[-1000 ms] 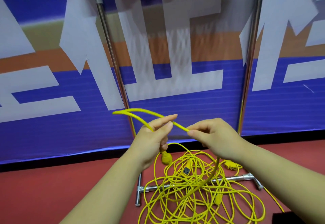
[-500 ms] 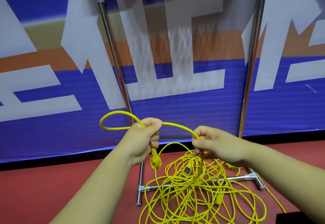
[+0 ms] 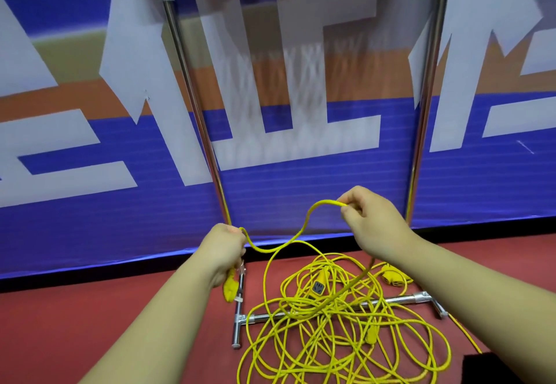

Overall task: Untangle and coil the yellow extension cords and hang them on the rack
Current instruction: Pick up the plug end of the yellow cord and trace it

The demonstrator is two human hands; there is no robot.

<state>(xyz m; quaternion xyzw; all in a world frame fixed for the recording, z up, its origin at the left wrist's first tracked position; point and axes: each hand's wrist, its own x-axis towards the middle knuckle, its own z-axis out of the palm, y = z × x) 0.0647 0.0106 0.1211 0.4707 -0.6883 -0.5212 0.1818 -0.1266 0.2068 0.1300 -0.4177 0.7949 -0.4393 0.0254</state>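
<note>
The left hand [image 3: 224, 251] closes its grip around one yellow extension cord [image 3: 288, 240] just above the plug end [image 3: 229, 288], anchoring it. The right hand [image 3: 373, 224] pinches the cord further along, lifting slack to form a loop. The remaining cords [image 3: 340, 335] lie tangled on the floor [image 3: 90, 323] over the rack [image 3: 419, 297] base.

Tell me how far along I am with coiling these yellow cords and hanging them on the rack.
Early. Nothing finished shows: no coil hangs on the rack. In hand: the left hand grips one cord near its plug, the right hand pinches it farther along. Left: the tangled pile on the floor, then hanging.
</note>
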